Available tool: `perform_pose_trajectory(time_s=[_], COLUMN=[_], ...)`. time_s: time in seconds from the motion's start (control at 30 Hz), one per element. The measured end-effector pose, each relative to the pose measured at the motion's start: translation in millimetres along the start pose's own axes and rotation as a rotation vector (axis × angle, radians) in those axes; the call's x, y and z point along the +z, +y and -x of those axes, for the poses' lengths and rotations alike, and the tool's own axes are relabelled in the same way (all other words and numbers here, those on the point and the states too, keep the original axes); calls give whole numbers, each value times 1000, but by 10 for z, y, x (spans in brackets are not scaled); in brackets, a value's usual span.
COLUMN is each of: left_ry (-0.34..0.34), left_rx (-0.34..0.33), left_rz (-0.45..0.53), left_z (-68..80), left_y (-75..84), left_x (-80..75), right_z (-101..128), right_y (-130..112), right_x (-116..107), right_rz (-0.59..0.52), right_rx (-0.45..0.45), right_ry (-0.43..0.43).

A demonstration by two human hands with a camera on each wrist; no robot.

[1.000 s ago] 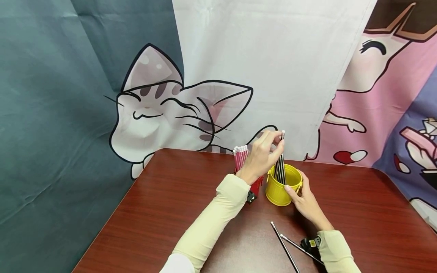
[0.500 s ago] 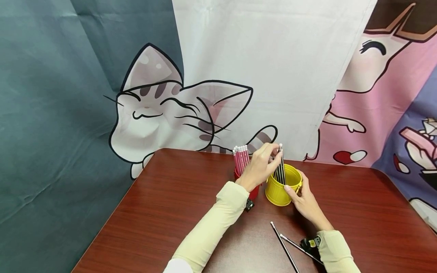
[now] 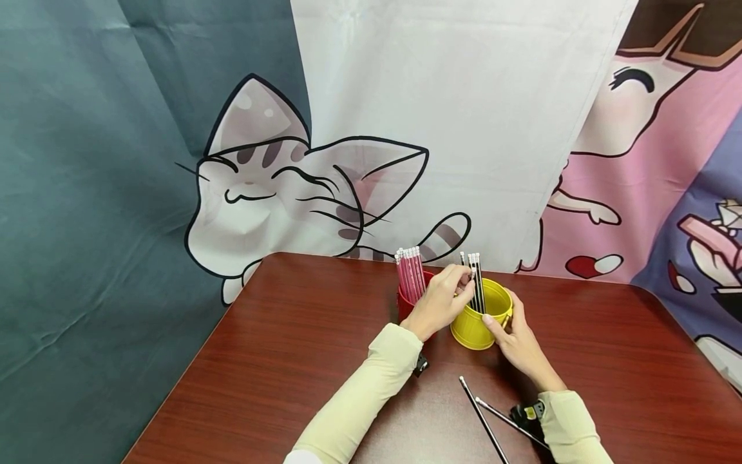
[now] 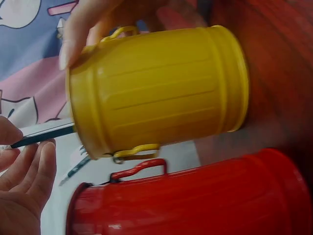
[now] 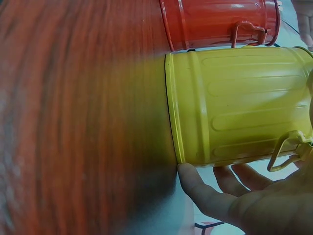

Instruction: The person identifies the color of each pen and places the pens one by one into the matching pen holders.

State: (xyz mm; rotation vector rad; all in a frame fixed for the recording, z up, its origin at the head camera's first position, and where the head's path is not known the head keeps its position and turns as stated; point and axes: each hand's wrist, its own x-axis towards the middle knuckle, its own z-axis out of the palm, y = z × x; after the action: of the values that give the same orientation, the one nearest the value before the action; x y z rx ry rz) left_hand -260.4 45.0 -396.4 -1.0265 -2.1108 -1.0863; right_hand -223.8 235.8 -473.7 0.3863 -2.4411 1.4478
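A little yellow bucket (image 3: 480, 316) stands on the brown table (image 3: 278, 361). It is full of black pencils (image 3: 475, 287) that stick straight up, with their white ends on top.

The left hand (image 3: 443, 298) is right beside the bucket, on its left side and close to the top rim. Its fingers are curled, and the thumb and fingertips pinch one black pencil (image 4: 41, 134) that stands in the bucket. In the left wrist view the dark pencil runs from the fingers (image 4: 29, 166) to the bucket's rim.

The right hand (image 3: 518, 345) holds the yellow bucket from the right side. Its thumb lies on the front of the bucket near the rim, and the other fingers wrap round the far side by the small handle (image 5: 286, 149). In the right wrist view the fingers (image 5: 205, 193) touch the bucket's wall.

A red bucket (image 3: 413, 299) stands just to the left of the yellow one, partly hidden behind the left hand. Pink pencils (image 3: 409, 270) stand in it.

Two more black pencils (image 3: 489, 419) lie flat on the table, near the right wrist and closer to the person than the buckets. A cloth with a drawn cat (image 3: 278, 187) hangs behind the table.
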Motion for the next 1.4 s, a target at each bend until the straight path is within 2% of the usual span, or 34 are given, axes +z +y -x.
perform_pose_trajectory(time_s=[0.3,0.8,0.97,1.13,1.4], left_ry=[8,-8,11,31,47], left_rx=[-30,-99,-124,-120,-98], left_rz=[37,-3,31,74,62], left_z=[74,214,273,328,487], left_y=[-13,9,41,70,120], left_x=[37,69,87,96,129], right_z=[4,13,7,12,23], right_y=[7,8,5,13,17], right_x=[-14,-10,-6,-10,-17], right_rz=[33,39,52,52,37], right_rx=[12,14,5,17,21], right_ry=[-7,-3,2,-4,-9])
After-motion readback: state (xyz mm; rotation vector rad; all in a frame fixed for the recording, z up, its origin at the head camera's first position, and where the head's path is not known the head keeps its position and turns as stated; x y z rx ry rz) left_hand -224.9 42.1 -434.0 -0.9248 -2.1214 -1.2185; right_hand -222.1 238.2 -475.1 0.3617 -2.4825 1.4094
